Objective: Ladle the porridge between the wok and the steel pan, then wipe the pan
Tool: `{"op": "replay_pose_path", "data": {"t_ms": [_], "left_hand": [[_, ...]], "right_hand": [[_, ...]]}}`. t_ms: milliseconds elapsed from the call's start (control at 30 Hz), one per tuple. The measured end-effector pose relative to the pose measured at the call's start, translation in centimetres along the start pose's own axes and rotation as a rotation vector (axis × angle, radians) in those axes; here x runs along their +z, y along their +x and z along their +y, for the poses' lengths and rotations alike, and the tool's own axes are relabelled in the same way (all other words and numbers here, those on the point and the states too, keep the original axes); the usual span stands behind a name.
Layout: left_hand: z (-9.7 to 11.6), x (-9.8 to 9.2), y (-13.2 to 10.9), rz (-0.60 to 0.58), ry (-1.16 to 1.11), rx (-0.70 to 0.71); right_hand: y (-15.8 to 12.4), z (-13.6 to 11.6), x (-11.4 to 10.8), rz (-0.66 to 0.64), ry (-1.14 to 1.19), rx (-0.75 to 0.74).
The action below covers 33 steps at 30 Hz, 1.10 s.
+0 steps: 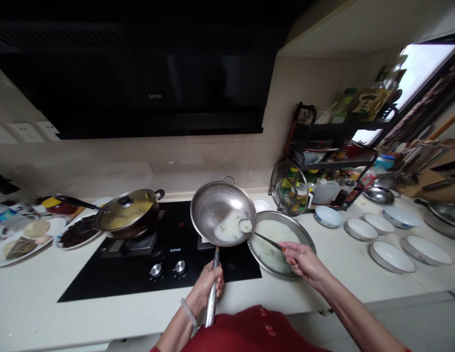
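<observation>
My left hand (209, 283) is closed round the long metal handle of a steel wok (213, 205), which is tilted toward the right above the black cooktop (139, 269). A pool of white soup with green flecks lies in the wok's low side. My right hand (303, 259) grips the handle of a metal ladle (245, 225), whose bowl sits at the wok's rim. Under the ladle stands a wide steel basin (304, 237) holding the same white soup.
A lidded pan (126, 212) sits on the left burner, with plates of food (25, 239) beside it. Several white bowls (391, 256) stand on the counter at the right. A black rack (333, 161) with jars and a strainer stands behind them.
</observation>
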<state>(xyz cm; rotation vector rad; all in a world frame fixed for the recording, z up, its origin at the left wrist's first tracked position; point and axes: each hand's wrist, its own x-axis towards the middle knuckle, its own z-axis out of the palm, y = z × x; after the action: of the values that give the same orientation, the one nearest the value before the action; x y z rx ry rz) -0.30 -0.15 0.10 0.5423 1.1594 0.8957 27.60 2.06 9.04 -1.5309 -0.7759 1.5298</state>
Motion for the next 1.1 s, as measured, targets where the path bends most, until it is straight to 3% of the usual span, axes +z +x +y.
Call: {"op": "replay_pose_path", "data": {"t_ms": [133, 233, 433, 533, 667, 733, 833, 933, 1100], "left_hand": [[-0.1, 0.0, 0.1, -0.01, -0.007, 0.017], [-0.2, -0.1, 0.3, -0.008, -0.008, 0.01], [-0.2, -0.1, 0.1, -0.004, -0.003, -0.006], [-0.1, -0.1, 0.0, -0.009, -0.008, -0.007], [-0.1, -0.1, 0.0, -0.011, -0.011, -0.007], [-0.1, -0.1, 0.1, -0.015, -0.009, -0.003], [-0.2, -0.2, 0.1, -0.018, -0.01, -0.007], [-0.3, -0.3, 0.2, -0.011, -0.013, -0.015], [-0.3, -0.3, 0.3, -0.004, -0.016, -0.013]], "right_hand": [[-1.0, 0.8, -2.4, 0.077, -0.031, -0.021], [-1.0, 2.5, -4.4, 0.154, -0.172, -0.118], [0.6, 8.0, -8.0, 0.372, -0.84, -0.635], [0.8, 10.1, -9.2, 0.467, -1.16, -0.823], [0.5, 10.8, -10.0, 0.524, -1.312, -0.998], [0.6, 10.5, -10.0, 0.529, -1.264, -0.961], [1.1, 9.5, -9.2, 0.518, -1.053, -0.775], [1.3, 7.7, -7.3, 0.426, -0.803, -0.615], [1.9, 4.5, -2.7, 0.231, -0.787, -0.608]]}}
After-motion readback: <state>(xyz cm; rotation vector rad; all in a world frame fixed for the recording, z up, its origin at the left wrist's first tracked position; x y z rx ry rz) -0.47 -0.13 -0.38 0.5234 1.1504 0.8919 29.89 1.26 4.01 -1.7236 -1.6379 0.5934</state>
